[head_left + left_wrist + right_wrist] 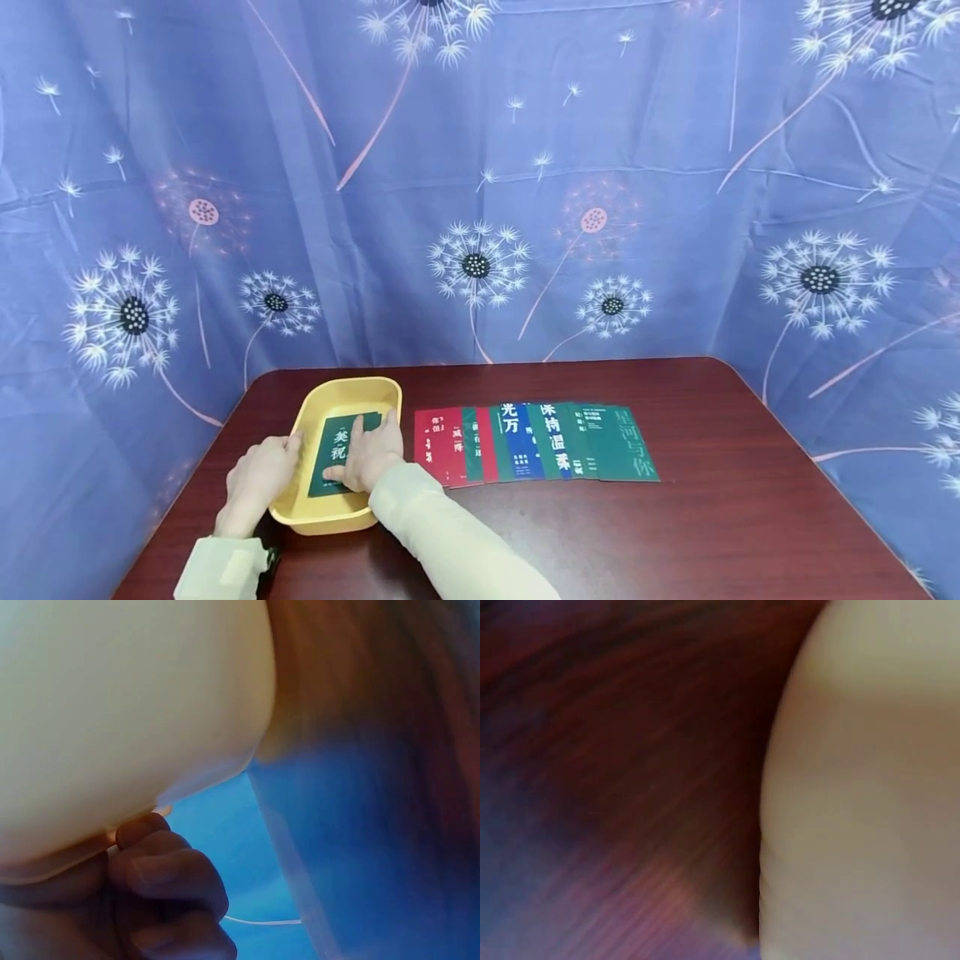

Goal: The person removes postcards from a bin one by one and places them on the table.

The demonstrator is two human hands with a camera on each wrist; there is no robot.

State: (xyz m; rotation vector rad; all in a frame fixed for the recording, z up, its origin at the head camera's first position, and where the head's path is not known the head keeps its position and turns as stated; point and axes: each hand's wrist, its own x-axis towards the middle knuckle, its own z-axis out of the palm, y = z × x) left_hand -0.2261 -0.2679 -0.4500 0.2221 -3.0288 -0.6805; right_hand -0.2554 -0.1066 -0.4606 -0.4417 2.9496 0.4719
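A yellow plastic basin (336,525) stands on the left part of the table. Inside it lie green cards (339,442) with white Chinese characters, partly covered by my right hand (372,454). That hand's thumb and fingers are spread and rest on the cards. My left hand (258,479) holds the basin's left rim; in the left wrist view its curled fingers (180,874) lie against the basin's outer wall (135,705). The right wrist view shows a blurred pale surface beside the table, with no fingers in sight.
Right of the basin, a row of overlapping cards in red (438,450), blue (525,450) and green (630,446) lies on the dark red-brown table (675,533). A blue curtain (525,208) with dandelion prints hangs behind the table and along its sides.
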